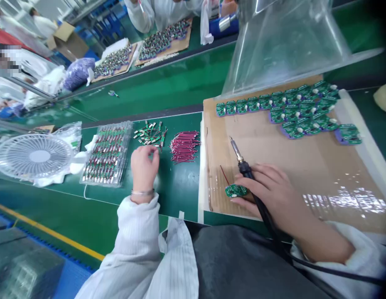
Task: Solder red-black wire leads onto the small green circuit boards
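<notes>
My right hand [275, 197] is closed around a soldering iron [244, 166], whose metal tip points up and away over the cardboard. Its thumb and fingertips also touch a small green circuit board [235, 190] with a dark red wire standing up from it. My left hand [145, 164] has its fingers curled together at the near edge of a loose pile of small metal-ended parts with green wires [151, 133]. Whatever those fingertips hold is hidden. Just right of that hand lies a stack of short red wires [184, 146].
Rows of green boards [292, 108] lie on the cardboard sheet [249, 137], beneath a clear plastic hood [283, 50]. Left are a tray of parts [107, 153] and a white fan [33, 155]. Across the green conveyor [168, 74], a co-worker [164, 14] sits behind more boards.
</notes>
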### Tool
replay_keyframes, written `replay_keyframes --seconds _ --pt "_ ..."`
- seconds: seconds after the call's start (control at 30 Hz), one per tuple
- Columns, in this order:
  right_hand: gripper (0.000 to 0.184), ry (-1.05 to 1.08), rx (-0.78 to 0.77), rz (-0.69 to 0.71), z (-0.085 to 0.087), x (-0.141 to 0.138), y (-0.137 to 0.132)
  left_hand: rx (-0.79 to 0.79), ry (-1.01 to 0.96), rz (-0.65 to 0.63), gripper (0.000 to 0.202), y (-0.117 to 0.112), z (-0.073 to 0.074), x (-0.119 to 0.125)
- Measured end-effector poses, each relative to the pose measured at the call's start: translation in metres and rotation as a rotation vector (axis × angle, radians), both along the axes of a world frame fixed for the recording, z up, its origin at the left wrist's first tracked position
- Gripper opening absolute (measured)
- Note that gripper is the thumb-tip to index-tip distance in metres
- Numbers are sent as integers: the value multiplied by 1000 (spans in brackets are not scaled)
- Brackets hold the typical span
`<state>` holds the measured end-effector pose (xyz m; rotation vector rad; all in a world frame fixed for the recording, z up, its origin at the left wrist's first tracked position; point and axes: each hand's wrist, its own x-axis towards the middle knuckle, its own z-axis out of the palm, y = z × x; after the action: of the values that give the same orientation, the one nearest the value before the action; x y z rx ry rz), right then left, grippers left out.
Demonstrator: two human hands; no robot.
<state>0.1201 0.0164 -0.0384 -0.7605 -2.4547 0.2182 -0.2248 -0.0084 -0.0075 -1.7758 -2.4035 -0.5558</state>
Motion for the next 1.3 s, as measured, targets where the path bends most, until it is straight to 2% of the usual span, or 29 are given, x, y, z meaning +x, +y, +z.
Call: replay_keyframes --seconds 0.07,0.17,0.33,0.47,0.53,0.7,0.8,0.9,0.97,1.0,1.03,1.17,1.23,1.3 --pt "28 22 -3 -10 0 1 0 -17 17 36 11 9 -1 -21" --pt "25 25 -15 -7 -2 1 0 -77 23 9 8 20 -5 -36" --pt "22 33 -37 9 -6 1 0 -146 5 -68 5 28 -15 -38" --pt "20 13 -71 50 -6 0 0 -93 -65 -99 6 26 -15 -42" --pt "18 -1 -80 62 -5 -3 0 -9 -127 -81 8 25 -12 -46" --pt "24 47 -93 59 1 -1 -1 397 -478 -102 24 22 -3 -43" --pt "24 37 -132 24 2 14 1 527 -656 -58 23 17 12 -28" --pt "24 7 -128 -37 3 33 3 685 -926 -34 18 7 29 0" --pt "24 44 -124 -74 7 39 3 648 -1088 -85 15 -3 36 28" --pt "24 77 -143 -87 10 39 1 549 -1171 -109 15 -9 37 44" --pt "23 114 -178 -94 14 37 -1 380 -1274 -117 16 -14 36 61" --pt "19 279 -349 -135 33 14 -11 -22 -1626 -195 12 -33 22 120" --pt "21 320 -363 -178 38 5 -13 -125 -1735 -198 12 -37 16 136" --pt "21 281 -354 -172 37 2 -12 -160 -1789 -177 13 -38 13 143"
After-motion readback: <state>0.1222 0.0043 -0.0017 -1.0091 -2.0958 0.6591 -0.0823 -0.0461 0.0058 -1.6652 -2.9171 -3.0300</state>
